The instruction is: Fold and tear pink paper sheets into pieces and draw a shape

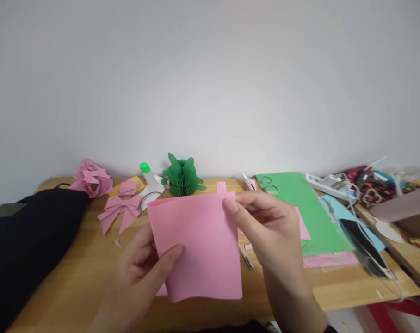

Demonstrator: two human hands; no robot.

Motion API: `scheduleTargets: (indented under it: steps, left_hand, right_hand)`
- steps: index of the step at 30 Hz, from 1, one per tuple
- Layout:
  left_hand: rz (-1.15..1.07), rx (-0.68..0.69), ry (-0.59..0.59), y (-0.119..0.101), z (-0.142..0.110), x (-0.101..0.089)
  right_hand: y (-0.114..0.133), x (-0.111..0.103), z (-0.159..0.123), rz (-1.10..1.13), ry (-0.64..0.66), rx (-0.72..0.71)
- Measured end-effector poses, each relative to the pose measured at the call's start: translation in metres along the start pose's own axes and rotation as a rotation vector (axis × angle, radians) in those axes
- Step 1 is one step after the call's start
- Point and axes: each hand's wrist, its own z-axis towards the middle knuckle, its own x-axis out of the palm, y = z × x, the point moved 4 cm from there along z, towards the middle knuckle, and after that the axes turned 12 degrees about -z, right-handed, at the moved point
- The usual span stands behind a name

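A folded pink sheet of paper is held up above the wooden table, between both hands. My left hand grips its left side, thumb flat on the front and fingers behind. At the upper right corner my right hand pinches the paper between thumb and fingers. Its left edge looks like a rounded fold. Behind the sheet stands a green honeycomb paper ball with leaf-like pieces. To the left lie a pink paper bow, a roll of tape and a glue stick with a green cap.
Crumpled pink paper sits at the back left, beside a black bag or cloth. On the right are green sheets, a power strip and cables. A pen lies behind the paper, with a white tube farther back.
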Motion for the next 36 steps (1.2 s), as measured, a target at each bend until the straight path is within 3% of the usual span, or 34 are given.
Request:
scheduleTargets:
  steps: [8,14,18,24,30,36]
  left_hand:
    - [-0.031,-0.016,-0.144,-0.007,-0.012,0.0]
    - [-0.005,0.008,-0.102,-0.013,-0.012,0.005]
    - [-0.023,-0.026,-0.167,-0.013,-0.015,0.004]
    - [-0.051,-0.032,-0.085,-0.008,-0.014,0.002]
    - [-0.065,-0.095,-0.223,-0.015,-0.023,0.008]
    - [-0.049,-0.081,-0.099,-0.01,-0.019,0.001]
  right_hand:
    - [0.011,-0.003,-0.006,-0.05,-0.033,-0.025]
    - [0.012,-0.004,-0.007,-0.049,-0.048,-0.038]
    - [0.012,-0.003,-0.007,-0.058,-0.056,-0.031]
    - [0.013,-0.003,-0.008,-0.025,-0.062,-0.033]
    - [0.015,-0.004,-0.01,-0.018,-0.071,-0.039]
    - [0.018,-0.004,-0.011,-0.054,-0.089,-0.034]
